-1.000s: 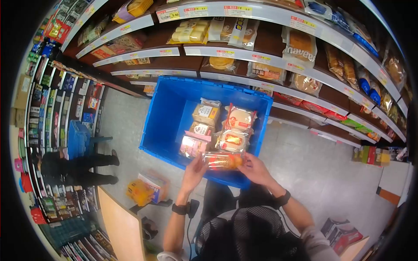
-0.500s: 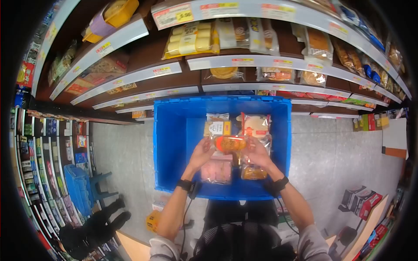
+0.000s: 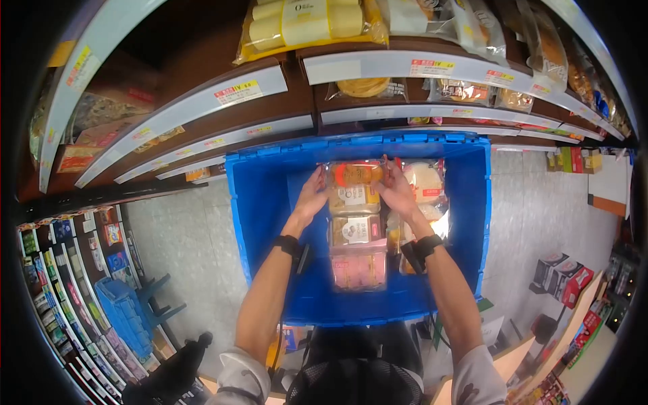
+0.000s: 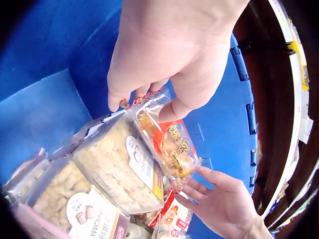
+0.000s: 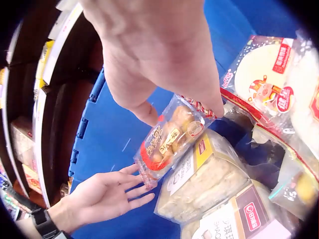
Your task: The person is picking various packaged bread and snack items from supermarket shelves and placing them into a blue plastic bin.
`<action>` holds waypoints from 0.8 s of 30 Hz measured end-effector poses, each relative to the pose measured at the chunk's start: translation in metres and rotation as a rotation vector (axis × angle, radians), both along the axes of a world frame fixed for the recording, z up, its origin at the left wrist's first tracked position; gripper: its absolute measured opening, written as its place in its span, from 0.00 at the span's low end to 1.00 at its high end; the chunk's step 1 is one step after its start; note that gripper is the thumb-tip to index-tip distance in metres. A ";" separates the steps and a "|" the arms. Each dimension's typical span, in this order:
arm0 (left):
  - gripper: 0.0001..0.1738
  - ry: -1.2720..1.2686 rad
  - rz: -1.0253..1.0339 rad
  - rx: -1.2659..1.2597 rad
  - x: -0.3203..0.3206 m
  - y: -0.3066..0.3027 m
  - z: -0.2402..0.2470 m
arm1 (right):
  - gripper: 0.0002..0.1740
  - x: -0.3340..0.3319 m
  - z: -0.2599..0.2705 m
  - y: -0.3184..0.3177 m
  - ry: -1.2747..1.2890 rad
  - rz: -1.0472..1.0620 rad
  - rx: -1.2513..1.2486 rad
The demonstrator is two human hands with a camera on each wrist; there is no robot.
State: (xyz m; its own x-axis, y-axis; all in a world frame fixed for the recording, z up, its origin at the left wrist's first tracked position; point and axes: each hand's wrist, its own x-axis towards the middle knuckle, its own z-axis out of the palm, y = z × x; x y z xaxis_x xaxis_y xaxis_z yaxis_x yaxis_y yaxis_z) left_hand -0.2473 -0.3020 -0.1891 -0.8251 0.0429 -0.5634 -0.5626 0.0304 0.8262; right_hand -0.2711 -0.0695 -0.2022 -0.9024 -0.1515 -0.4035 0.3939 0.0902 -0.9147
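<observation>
A clear packet of small round golden pastries point(image 3: 356, 173) with a red band lies across the far end of a row of packaged goods in the blue crate point(image 3: 233, 202). At its left end my left hand point(image 3: 312, 194) pinches the wrapper, the thumb over the front and fingers at the crimped edge point(image 4: 124, 102). My right hand point(image 3: 399, 192) holds the opposite end between thumb and fingers. Directly below the packet sits a yellow-labelled bread pack point(image 5: 204, 174), then another bread pack point(image 3: 356, 229) and a pink pack point(image 3: 358, 266).
To the right in the crate are flat round breads point(image 3: 425, 181) in red-edged bags. Shelves point(image 3: 202, 145) of packaged bread stand beyond the crate. A blue stool point(image 3: 125, 314) and a dark-clothed person point(image 3: 172, 371) are at lower left. Boxes point(image 3: 563, 277) stand at right.
Both hands have carried the pastry packet from the crate's near edge over the goods and down to the far end of the left row. The head view has moved closer to the shelves.
</observation>
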 end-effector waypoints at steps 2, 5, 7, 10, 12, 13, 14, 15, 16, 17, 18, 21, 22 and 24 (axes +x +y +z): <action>0.46 -0.023 0.000 0.039 -0.002 0.001 -0.008 | 0.41 -0.005 -0.005 0.001 -0.057 0.065 0.214; 0.46 -0.069 -0.014 -0.003 -0.007 0.004 -0.006 | 0.43 0.001 -0.031 0.003 -0.003 0.055 0.290; 0.47 -0.064 0.002 0.033 -0.007 0.004 -0.017 | 0.44 0.004 -0.026 0.001 0.028 0.059 0.338; 0.47 -0.100 0.020 0.091 -0.003 0.002 -0.022 | 0.45 0.007 -0.026 0.003 -0.013 0.063 0.391; 0.48 -0.094 0.034 0.137 0.002 0.000 -0.023 | 0.47 0.012 -0.030 -0.001 0.006 0.075 0.508; 0.48 -0.085 0.049 0.183 0.002 0.000 -0.025 | 0.47 0.013 -0.033 -0.002 0.010 0.070 0.505; 0.48 -0.081 0.046 0.179 0.001 -0.001 -0.027 | 0.49 0.014 -0.035 -0.003 -0.021 0.057 0.409; 0.48 -0.086 0.032 0.147 0.000 0.000 -0.023 | 0.51 0.015 -0.032 -0.006 -0.054 0.045 0.311; 0.48 -0.094 0.018 0.115 0.000 0.001 -0.019 | 0.51 0.016 -0.028 -0.006 -0.055 0.041 0.308; 0.48 -0.096 0.016 0.113 0.000 0.000 -0.015 | 0.51 0.017 -0.024 -0.004 -0.077 0.074 0.352; 0.47 -0.120 0.001 0.067 0.001 0.000 -0.012 | 0.51 0.017 -0.018 -0.003 -0.100 0.108 0.397; 0.42 -0.145 -0.029 -0.054 0.000 0.000 -0.014 | 0.49 0.016 0.000 -0.004 -0.085 0.119 0.526; 0.38 -0.151 -0.035 -0.128 0.001 0.000 -0.021 | 0.49 0.014 0.006 -0.005 -0.086 0.116 0.526; 0.31 -0.150 -0.067 -0.096 0.001 -0.004 -0.035 | 0.46 0.010 0.009 -0.005 -0.085 0.072 0.359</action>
State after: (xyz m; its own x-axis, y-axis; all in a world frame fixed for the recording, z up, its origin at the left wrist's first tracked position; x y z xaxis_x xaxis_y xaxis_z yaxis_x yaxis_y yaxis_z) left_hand -0.2465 -0.3056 -0.2238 -0.7288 0.0350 -0.6839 -0.6731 0.1466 0.7248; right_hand -0.2610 -0.0740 -0.1929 -0.8555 -0.0485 -0.5156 0.4482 0.4295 -0.7840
